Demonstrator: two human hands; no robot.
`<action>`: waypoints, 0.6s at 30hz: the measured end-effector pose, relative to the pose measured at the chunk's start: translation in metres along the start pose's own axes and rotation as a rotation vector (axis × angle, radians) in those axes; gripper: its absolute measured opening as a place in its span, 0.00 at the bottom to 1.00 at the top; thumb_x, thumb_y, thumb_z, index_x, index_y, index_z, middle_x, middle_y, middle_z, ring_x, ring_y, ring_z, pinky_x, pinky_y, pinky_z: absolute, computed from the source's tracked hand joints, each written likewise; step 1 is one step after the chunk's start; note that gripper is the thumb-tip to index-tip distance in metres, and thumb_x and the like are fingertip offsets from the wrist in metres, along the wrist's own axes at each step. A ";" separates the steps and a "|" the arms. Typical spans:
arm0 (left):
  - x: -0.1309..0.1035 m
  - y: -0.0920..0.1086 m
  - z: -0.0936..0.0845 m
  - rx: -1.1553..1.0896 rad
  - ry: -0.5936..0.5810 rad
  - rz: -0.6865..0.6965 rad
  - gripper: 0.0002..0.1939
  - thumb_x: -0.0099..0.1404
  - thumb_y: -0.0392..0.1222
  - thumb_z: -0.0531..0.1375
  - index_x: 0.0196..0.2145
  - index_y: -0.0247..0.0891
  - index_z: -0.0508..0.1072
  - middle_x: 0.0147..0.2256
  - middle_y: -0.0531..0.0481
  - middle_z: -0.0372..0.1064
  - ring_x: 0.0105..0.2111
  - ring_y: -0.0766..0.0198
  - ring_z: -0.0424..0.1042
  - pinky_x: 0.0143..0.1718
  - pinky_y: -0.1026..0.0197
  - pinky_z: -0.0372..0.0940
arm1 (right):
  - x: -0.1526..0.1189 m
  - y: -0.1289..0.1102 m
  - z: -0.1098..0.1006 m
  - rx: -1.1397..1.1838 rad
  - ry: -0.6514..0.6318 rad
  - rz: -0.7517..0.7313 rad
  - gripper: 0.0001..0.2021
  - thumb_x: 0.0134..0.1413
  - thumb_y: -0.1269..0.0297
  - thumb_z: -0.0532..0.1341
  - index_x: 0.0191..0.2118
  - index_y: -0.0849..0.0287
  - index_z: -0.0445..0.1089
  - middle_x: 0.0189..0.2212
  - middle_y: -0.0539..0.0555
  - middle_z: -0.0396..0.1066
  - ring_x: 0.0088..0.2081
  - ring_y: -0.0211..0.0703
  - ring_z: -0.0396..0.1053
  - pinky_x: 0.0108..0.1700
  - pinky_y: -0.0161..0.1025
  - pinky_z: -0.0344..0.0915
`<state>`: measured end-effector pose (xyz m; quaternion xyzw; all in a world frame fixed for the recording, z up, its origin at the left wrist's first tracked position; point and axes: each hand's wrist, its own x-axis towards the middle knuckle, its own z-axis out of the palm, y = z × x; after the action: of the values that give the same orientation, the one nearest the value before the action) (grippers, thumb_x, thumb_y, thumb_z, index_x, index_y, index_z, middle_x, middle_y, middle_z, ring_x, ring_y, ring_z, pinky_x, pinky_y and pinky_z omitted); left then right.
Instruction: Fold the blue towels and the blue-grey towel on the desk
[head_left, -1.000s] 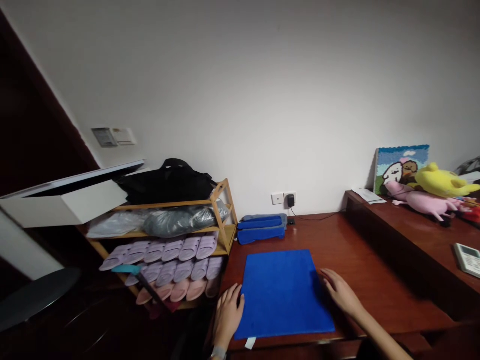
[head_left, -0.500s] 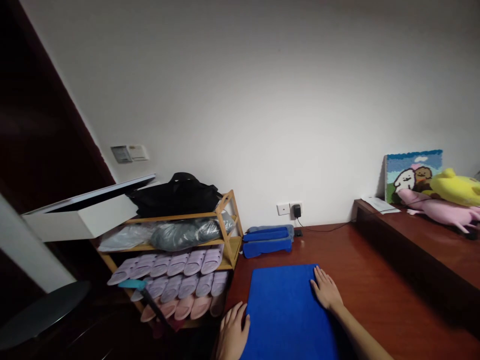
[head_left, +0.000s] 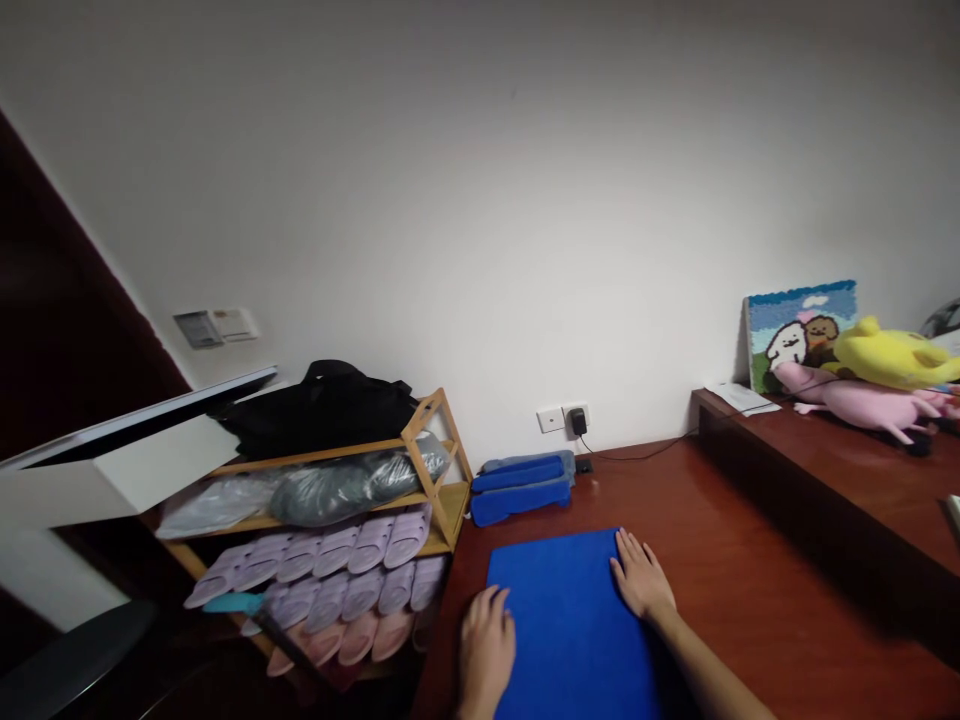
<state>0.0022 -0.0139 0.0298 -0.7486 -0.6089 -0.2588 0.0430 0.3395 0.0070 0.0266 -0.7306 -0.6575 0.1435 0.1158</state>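
A flat blue cloth lies spread on the reddish-brown wooden table, its near end cut off by the bottom of the view. My left hand rests on the cloth's left edge, fingers extended and slightly bent. On the far right corner lies my right hand, palm down with fingers stretched out. Neither hand grips anything that I can see. Beyond the cloth, a stack of folded blue and grey cloths sits against the wall.
Left of the table stands a wooden rack with several slippers and a black bag. A plugged-in black adapter trails a cable. Plush toys and a dog picture occupy the raised ledge at right.
My left hand has moved forward and right onto the cloth's left edge. My right hand stays at the far right corner. The whole view has turned slightly to the right.
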 end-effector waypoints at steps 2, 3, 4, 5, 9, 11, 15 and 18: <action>0.018 0.053 0.018 -0.052 -0.128 0.119 0.25 0.74 0.40 0.47 0.61 0.44 0.75 0.62 0.45 0.73 0.64 0.53 0.69 0.66 0.48 0.63 | 0.001 0.002 0.002 0.003 0.012 0.001 0.36 0.71 0.51 0.37 0.77 0.64 0.43 0.77 0.53 0.41 0.77 0.45 0.38 0.76 0.48 0.34; 0.028 0.080 0.029 -0.071 -0.201 0.164 0.26 0.75 0.42 0.46 0.64 0.45 0.72 0.66 0.46 0.69 0.67 0.53 0.65 0.69 0.47 0.60 | 0.002 0.003 0.002 0.003 0.017 0.001 0.35 0.71 0.52 0.37 0.77 0.64 0.44 0.77 0.54 0.41 0.77 0.45 0.39 0.76 0.48 0.35; 0.036 0.105 0.041 -0.086 -0.272 0.204 0.27 0.76 0.45 0.45 0.68 0.45 0.68 0.69 0.47 0.64 0.69 0.53 0.61 0.71 0.47 0.57 | 0.002 0.004 0.003 0.002 0.023 -0.002 0.35 0.71 0.53 0.37 0.77 0.64 0.45 0.77 0.54 0.42 0.77 0.45 0.39 0.76 0.49 0.35; 0.044 0.128 0.052 -0.097 -0.335 0.233 0.29 0.77 0.48 0.43 0.71 0.44 0.63 0.72 0.47 0.59 0.72 0.53 0.56 0.73 0.46 0.53 | 0.002 0.005 0.003 -0.003 0.029 -0.008 0.34 0.71 0.54 0.38 0.77 0.63 0.45 0.77 0.54 0.42 0.77 0.46 0.39 0.76 0.49 0.36; 0.063 0.180 0.085 -0.116 -0.490 0.266 0.35 0.78 0.55 0.35 0.74 0.39 0.55 0.75 0.44 0.50 0.75 0.53 0.46 0.75 0.43 0.46 | 0.000 0.007 0.002 -0.061 0.024 -0.036 0.33 0.71 0.59 0.39 0.77 0.62 0.47 0.77 0.53 0.42 0.77 0.46 0.38 0.75 0.47 0.38; 0.066 0.180 0.091 -0.128 -0.494 0.266 0.35 0.78 0.56 0.34 0.75 0.40 0.54 0.75 0.46 0.50 0.75 0.54 0.46 0.75 0.44 0.45 | -0.002 0.007 0.001 -0.089 0.016 -0.031 0.33 0.70 0.60 0.38 0.77 0.63 0.46 0.77 0.53 0.41 0.77 0.46 0.37 0.76 0.47 0.38; 0.069 0.140 0.084 -0.106 -0.459 0.201 0.36 0.78 0.58 0.35 0.75 0.40 0.53 0.75 0.45 0.48 0.75 0.54 0.44 0.75 0.44 0.43 | -0.003 0.004 -0.001 -0.101 0.013 0.000 0.34 0.71 0.57 0.36 0.77 0.66 0.44 0.77 0.53 0.42 0.77 0.46 0.39 0.76 0.47 0.38; 0.074 0.086 0.067 -0.053 -0.429 0.095 0.39 0.78 0.61 0.36 0.75 0.36 0.53 0.75 0.40 0.47 0.75 0.51 0.45 0.75 0.41 0.43 | -0.002 0.003 -0.001 -0.091 0.018 0.003 0.34 0.71 0.56 0.35 0.77 0.65 0.44 0.77 0.53 0.43 0.77 0.46 0.39 0.76 0.47 0.38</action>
<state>0.1145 0.0551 0.0261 -0.8151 -0.5612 -0.1074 -0.0952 0.3425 0.0043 0.0265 -0.7372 -0.6613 0.1070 0.0884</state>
